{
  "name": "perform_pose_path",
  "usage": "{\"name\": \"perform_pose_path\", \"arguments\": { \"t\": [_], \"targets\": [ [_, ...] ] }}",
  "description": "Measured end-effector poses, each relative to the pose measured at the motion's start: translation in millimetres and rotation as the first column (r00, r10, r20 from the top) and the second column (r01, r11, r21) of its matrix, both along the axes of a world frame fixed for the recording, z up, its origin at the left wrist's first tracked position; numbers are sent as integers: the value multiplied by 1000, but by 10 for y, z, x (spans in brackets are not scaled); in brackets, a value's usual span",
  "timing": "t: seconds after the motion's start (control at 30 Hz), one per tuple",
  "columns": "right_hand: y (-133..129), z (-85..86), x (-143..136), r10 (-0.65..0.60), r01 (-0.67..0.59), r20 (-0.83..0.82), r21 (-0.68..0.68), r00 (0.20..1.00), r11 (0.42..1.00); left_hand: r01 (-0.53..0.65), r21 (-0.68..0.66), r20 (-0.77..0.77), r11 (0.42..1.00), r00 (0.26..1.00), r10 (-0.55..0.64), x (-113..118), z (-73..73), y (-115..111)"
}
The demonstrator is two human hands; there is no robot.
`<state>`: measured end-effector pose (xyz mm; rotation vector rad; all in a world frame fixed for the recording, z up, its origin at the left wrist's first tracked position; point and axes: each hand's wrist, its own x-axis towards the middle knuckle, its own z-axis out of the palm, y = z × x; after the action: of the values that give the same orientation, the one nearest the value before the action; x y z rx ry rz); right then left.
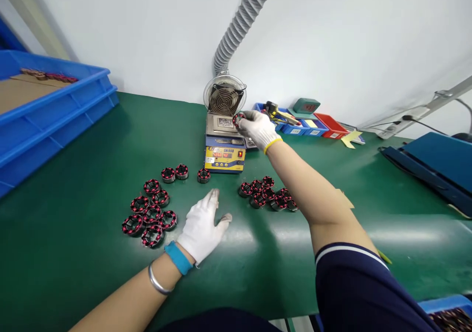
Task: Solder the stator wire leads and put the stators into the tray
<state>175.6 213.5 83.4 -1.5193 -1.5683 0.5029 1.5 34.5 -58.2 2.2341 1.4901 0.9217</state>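
My right hand (258, 126), in a white glove with a yellow cuff, pinches a small ring-shaped motor stator (238, 120) with red and black windings. It is raised beside the top of a solder pot (224, 152), whose yellow front carries red digits. My left hand (202, 226), gloved in white, lies on the green table with thumb and fingers apart and nothing in it. A single stator (203, 175) sits just beyond its fingertips. Several more stators (152, 214) are grouped left of that hand, and another cluster of stators (258, 194) lies below my right forearm.
Behind the pot stand a round fan (224, 99) and a grey flexible duct (239, 22). Stacked blue crates (73, 110) flank the left side. Blue bins (295, 128) with tools, a red bin (332, 125) and a dark blue case (435, 165) are on the right.
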Motion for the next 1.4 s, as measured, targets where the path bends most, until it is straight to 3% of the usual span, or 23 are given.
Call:
{"name": "perform_pose_path", "arguments": {
  "t": [0.07,0.17,0.37,0.6,1.1,1.27,1.4],
  "targets": [
    [277,81,56,-89,80,153,65,984,995,11,0,-78,1000,997,-11,0,5,-15],
    [550,85,63,-135,108,242,120,961,987,15,-10,-122,1000,992,-16,-12,12,-27],
    [753,-41,22,-165,127,344,130,925,983,27,4,-163,1000,986,-26,-23,3,-31],
    [700,-65,7,-163,133,423,99,891,986,51,-1,-202,999,978,-50,-26,8,-37],
    [688,-68,-28,-170,139,409,104,897,985,61,22,-202,998,978,-55,-24,-13,-43],
    [635,-1,-10,-166,124,300,153,939,980,72,11,-229,997,971,-67,-29,2,-45],
    [398,84,52,-117,89,203,142,972,986,66,-6,-231,998,971,-66,-32,30,-51]
  ]
}}
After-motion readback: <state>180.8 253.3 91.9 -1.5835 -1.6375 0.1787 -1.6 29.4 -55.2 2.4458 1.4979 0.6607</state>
